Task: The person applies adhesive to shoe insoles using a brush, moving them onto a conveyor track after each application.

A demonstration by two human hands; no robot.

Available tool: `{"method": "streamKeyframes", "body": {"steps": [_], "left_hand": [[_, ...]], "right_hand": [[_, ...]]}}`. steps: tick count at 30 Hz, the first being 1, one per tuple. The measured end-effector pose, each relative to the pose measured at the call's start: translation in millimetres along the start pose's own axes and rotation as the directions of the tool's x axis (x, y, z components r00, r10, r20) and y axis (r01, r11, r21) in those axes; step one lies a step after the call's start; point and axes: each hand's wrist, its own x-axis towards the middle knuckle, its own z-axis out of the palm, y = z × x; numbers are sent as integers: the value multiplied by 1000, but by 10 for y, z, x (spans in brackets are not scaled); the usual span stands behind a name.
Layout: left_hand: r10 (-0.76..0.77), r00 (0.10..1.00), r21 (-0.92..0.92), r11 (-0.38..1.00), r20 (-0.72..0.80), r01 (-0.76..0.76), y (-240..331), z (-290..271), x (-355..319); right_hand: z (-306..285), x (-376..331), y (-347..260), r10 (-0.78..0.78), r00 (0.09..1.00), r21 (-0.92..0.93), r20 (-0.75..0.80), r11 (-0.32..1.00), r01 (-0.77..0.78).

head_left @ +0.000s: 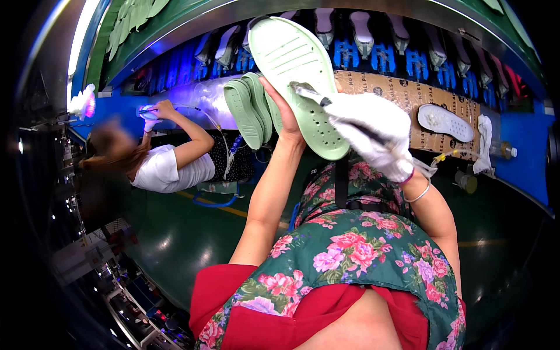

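My left hand (pixel 284 114) holds a pale green perforated shoe upper (pixel 294 76) up in front of me, gripping it from below and behind. My right hand (pixel 373 131), in a white glove, holds a thin brush-like tool (pixel 312 94) whose tip rests against the green piece near its middle. A thin tube runs from the tool down past my right wrist. A stack of more pale green shoe pieces (pixel 248 108) stands just left of the held one on the work surface.
A cardboard sheet (pixel 408 96) with a white sole (pixel 444 122) and a white rag (pixel 483 143) lies to the right. Blue holders with shoe lasts (pixel 379 52) line the conveyor behind. Another person in a white shirt (pixel 166 169) works at the left.
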Motion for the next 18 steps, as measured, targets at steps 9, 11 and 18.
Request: {"method": "streamKeyframes", "body": {"steps": [9, 11, 18], "left_hand": [[-36, 992, -249, 966, 121, 66, 28, -48, 157], [-24, 988, -210, 976, 154, 57, 63, -77, 254], [-67, 946, -275, 948, 317, 159, 232, -54, 372]], "right_hand": [[12, -37, 23, 38, 999, 101, -25, 994, -35], [14, -39, -11, -124, 992, -46, 23, 991, 125], [-15, -57, 26, -19, 999, 136, 43, 991, 13]]}}
